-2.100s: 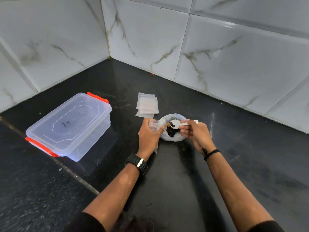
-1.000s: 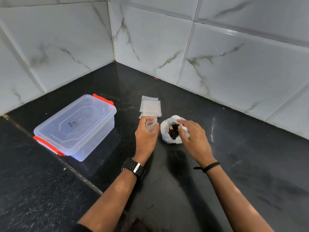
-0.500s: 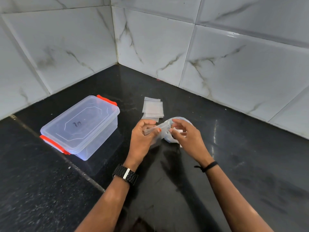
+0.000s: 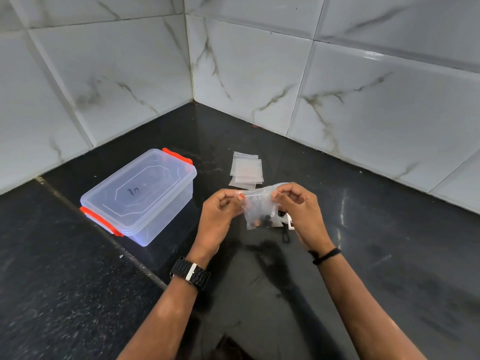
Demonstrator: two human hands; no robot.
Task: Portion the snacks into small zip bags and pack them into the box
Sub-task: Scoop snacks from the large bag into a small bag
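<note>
I hold a small zip bag up above the black counter, between my two hands. My left hand pinches its top left corner, fingers curled in tight; my right hand pinches the top right corner the same way. The bag hangs upright from that top edge, and a few dark snacks with an orange bit among them sit at its bottom.

Behind the bag and my right hand, a white scoop pokes out, and whatever else lies there is hidden from me.

At 12 o'clock from the bag, just beyond it, a small stack of empty bags lies flat on the counter. At 9 o'clock, well apart from my left hand, the clear box stands with its lid on and orange clips at both ends.

I have a black watch on my left wrist and a black band on my right.
</note>
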